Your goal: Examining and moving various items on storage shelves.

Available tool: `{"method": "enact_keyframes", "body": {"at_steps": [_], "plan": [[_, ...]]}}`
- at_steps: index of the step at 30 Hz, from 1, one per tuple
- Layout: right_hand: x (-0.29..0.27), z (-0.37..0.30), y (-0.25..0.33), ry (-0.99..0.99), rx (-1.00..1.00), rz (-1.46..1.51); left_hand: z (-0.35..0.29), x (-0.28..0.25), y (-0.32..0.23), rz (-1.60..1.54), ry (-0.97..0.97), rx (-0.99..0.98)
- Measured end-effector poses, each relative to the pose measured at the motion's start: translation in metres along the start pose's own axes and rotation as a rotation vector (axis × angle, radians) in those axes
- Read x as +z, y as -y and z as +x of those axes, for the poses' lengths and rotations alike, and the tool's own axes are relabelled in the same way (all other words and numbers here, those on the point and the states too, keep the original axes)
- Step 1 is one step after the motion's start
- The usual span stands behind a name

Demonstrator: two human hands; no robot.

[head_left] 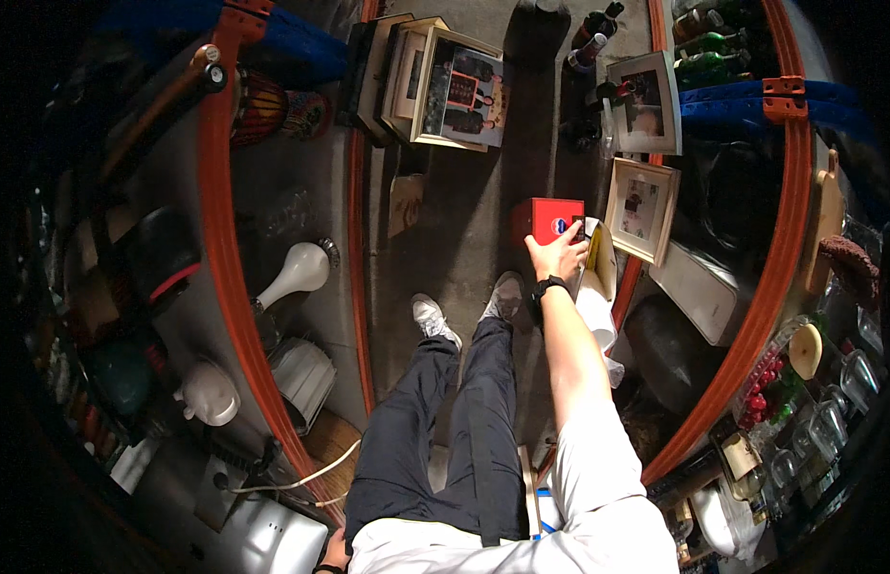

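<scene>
A red box (550, 212) with a small blue-and-white round mark stands ahead of me, right of the middle. My right hand (558, 256), with a dark watch on the wrist, is on its near side, thumb at the left and fingers at the right, gripping it. Its underside is hidden. Just right of the hand are a yellow-and-white item (600, 258) and a white cylindrical item (596, 320). My left hand (337, 551) hangs low beside my left hip, mostly cut off by the lower edge, so its fingers cannot be made out.
Orange-framed racks (236, 325) line both sides of a narrow aisle. Picture frames (464, 94) stand ahead left, others (642, 206) to the right. Bottles (589, 50) stand farther off. A white vase (301, 271) lies left; glassware (828, 430) fills the right shelf. A pale cable (306, 478) loops near my left leg.
</scene>
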State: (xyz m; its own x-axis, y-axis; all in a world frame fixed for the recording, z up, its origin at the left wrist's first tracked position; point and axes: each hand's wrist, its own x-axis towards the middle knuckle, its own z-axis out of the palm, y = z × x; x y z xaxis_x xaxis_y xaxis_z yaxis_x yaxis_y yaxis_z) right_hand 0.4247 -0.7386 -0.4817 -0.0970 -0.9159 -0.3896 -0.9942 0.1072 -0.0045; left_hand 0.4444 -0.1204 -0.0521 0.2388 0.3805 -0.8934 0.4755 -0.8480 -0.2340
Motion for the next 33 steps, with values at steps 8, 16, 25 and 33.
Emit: {"method": "enact_keyframes", "body": {"at_steps": [8, 16, 25, 33], "plan": [[0.016, -0.048, -0.013, 0.209, 0.091, -0.022, 0.013, -0.006, -0.002, -0.131, -0.054, -0.046], [-0.038, -0.072, -0.064, 0.478, 0.022, 0.025, 0.031, -0.021, 0.007, -0.248, 0.005, 0.056], [-0.193, -0.155, -0.083, 0.797, -0.110, 0.186, 0.035, -0.045, -0.099, -0.438, 0.132, 0.404], [-0.289, -0.257, -0.062, 0.712, -0.552, 0.117, -0.008, -0.051, -0.139, -0.359, 0.093, 0.827]]}}
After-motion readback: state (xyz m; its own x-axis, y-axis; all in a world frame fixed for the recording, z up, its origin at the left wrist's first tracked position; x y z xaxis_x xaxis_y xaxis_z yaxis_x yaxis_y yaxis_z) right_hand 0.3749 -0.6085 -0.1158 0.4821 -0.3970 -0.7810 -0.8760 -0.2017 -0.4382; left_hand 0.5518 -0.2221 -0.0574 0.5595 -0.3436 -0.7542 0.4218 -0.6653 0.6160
